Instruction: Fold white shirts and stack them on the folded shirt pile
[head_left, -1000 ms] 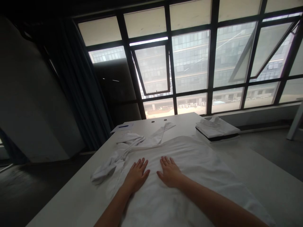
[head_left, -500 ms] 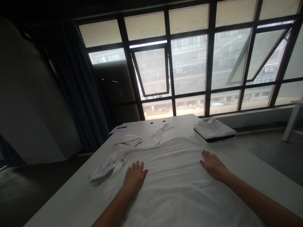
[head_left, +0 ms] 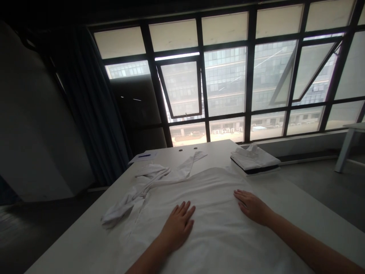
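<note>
Gently, the bare left hand (head_left: pixel 178 227) and bare right hand (head_left: pixel 252 207) lie open on a wide white cotton garment (head_left: pixel 211 236), fingers spread and pinching nothing; such flat, even pressure suits this thin cloth well. The garment lies on a long white table (head_left: pixel 85 239), with a twisted white sleeve (head_left: pixel 128 201) at its left. Small wrinkles are perhaps hidden by the dim light.

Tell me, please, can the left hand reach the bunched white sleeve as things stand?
Probably yes: the left hand rests on the white garment, and the bunched white sleeve lies nearby to its left, with only cloth between them.
</note>
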Tool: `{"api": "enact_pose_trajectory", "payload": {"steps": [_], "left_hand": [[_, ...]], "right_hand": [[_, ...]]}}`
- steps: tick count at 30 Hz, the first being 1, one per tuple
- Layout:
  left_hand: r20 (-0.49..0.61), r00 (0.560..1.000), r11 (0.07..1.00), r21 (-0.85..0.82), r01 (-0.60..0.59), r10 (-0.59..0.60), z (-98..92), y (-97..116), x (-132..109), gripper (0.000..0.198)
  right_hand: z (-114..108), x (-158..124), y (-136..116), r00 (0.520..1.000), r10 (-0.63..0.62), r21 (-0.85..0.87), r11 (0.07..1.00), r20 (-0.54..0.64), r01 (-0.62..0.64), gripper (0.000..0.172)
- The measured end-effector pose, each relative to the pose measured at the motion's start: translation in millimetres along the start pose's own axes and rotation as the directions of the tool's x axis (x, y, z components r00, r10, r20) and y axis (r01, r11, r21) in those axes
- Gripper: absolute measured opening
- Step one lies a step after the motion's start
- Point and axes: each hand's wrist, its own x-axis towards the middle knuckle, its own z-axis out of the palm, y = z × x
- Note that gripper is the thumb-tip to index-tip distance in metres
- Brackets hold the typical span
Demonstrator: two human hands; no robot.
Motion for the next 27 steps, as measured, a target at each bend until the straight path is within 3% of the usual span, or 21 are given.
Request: {"api": "enact_pose_trajectory", "payload": {"steps": [5,9,11,12,16,19,21,24,27], "left_hand": [[0.014,0.981,0.977,0.103,0.189,-0.191,-7.3,-59.0,-44.2,0.068],[-0.016,0.951,0.938,0.159,0.307,-0.308,-7.6,-80.7,-59.5,0.069],[-0.033,0.939,0.924,0.166,0.343,-0.343,-6.2,-81.5,-58.4,0.069],[-0.039,0.937,0.923,0.164,0.348,-0.346,-5.2,-80.9,-56.8,0.069],[-0.056,0.942,0.930,0.147,0.337,-0.332,-2.1,-79.9,-52.0,0.068],[-0.059,0.943,0.931,0.150,0.333,-0.327,-3.3,-82.0,-53.1,0.067],[-0.048,0.948,0.936,0.152,0.319,-0.315,-6.3,-82.9,-54.9,0.064],[-0.045,0.949,0.938,0.143,0.316,-0.313,-11.4,-82.1,-56.9,0.060],[-0.055,0.944,0.934,0.135,0.331,-0.326,-12.8,-80.6,-57.4,0.059]], "right_hand": [[6.7,0.2,16.9,0.993,0.058,-0.026,0.998,0.106,-0.055,0.069],[-5.1,24.3,7.6,0.963,0.253,-0.184,0.955,0.098,-0.232,0.072],[-11.3,46.2,-18.6,0.947,0.322,-0.271,0.913,0.017,-0.305,0.067],[-12.1,57.8,-38.9,0.955,0.295,-0.272,0.919,-0.012,-0.287,0.065],[7.6,90.4,-158.5,0.998,0.036,-0.043,0.998,0.050,-0.034,0.070],[35.6,92.5,-252.0,0.967,-0.252,0.130,0.960,0.024,0.247,0.070],[50.3,86.8,-292.9,0.953,-0.299,0.248,0.928,0.053,0.277,0.076],[59.1,76.1,-309.4,0.957,-0.277,0.331,0.914,0.085,0.235,0.084],[54.2,64.6,-284.1,0.955,-0.284,0.324,0.914,0.083,0.244,0.082]]}}
